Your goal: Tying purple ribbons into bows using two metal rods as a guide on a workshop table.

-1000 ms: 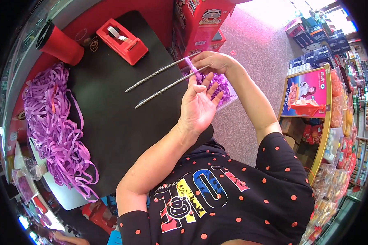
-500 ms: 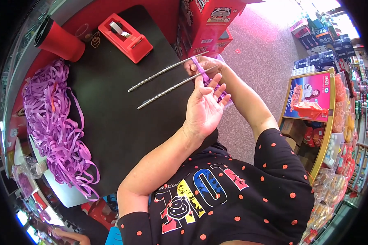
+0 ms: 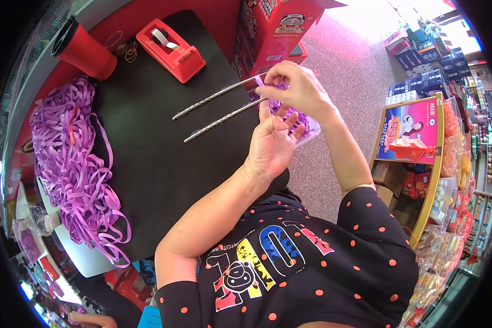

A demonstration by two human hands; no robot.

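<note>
Two twisted silver metal rods (image 3: 218,109) lay across the black tabletop (image 3: 147,158), right of a heap of purple ribbon (image 3: 65,158). At their right ends, the left hand (image 3: 270,145) stayed spread, fingers loose, touching them. The right hand (image 3: 298,87) pinched a purple ribbon strip (image 3: 258,80) against the upper rod.

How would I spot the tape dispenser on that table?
Start at the black tabletop and look to its far end, beyond the two twisted metal rods. The red plastic tape dispenser sits there, blocky and angular, unlike the round red cup to its left.
</note>
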